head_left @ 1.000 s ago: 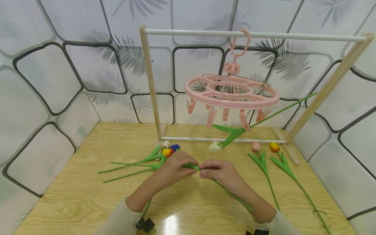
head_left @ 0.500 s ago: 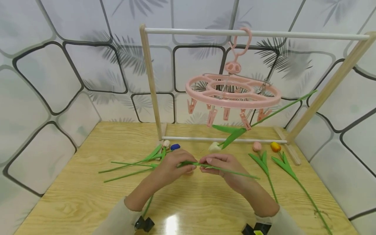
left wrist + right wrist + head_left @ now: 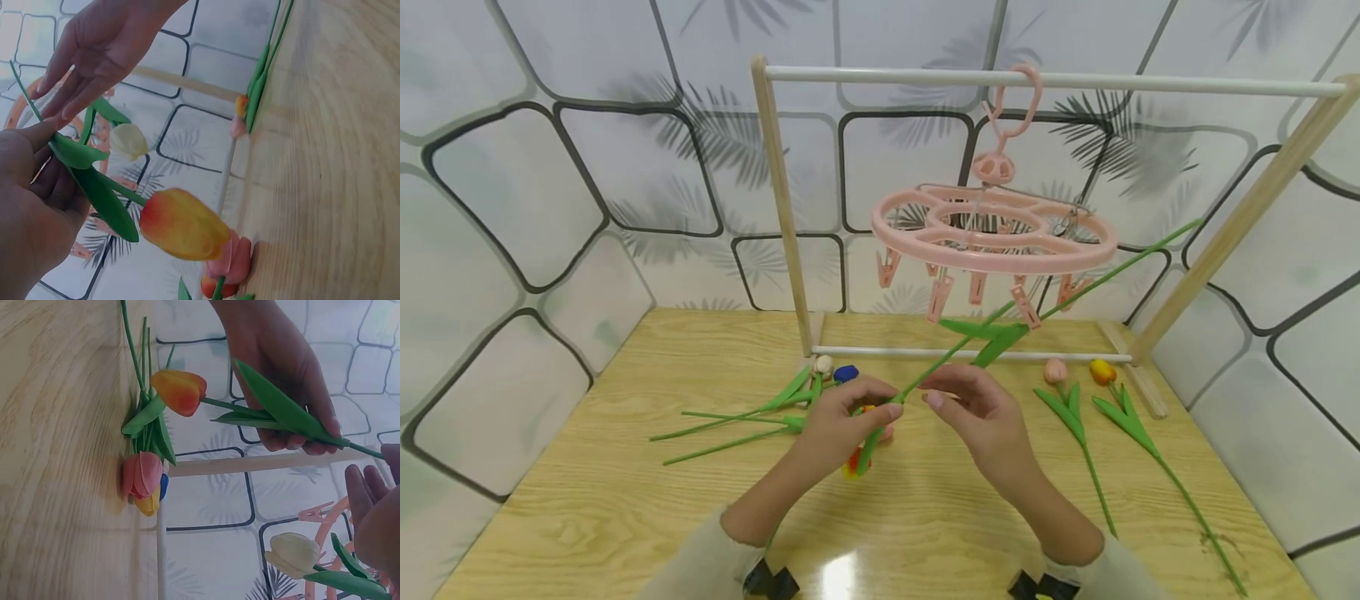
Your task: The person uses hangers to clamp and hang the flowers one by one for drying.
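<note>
My left hand (image 3: 850,421) pinches an artificial orange-yellow tulip (image 3: 184,224) by its stem at the leaves. The bloom points down toward me, while the stem slants up and right toward the hanger. Beside that stem is my right hand (image 3: 988,421), thumb and fingers apart, fingertips right at the stem. A pink clip hanger (image 3: 992,258) hangs ahead. One of its clips (image 3: 1025,307) has a white tulip (image 3: 292,555) by the stem, bloom downward; my right hand hides that bloom in the head view.
Several tulips lie at the left, among them a blue one (image 3: 846,373) and a pink one (image 3: 142,475). Another pink tulip (image 3: 1055,371) and a yellow-orange tulip (image 3: 1103,372) lie at the right. A wooden rack with a white top rail (image 3: 887,76) carries the hanger.
The held tulip has swung round: its stem end went from lower right to upper right, its bloom toward me. My right hand has loosened from the stem, and its fingers have spread.
</note>
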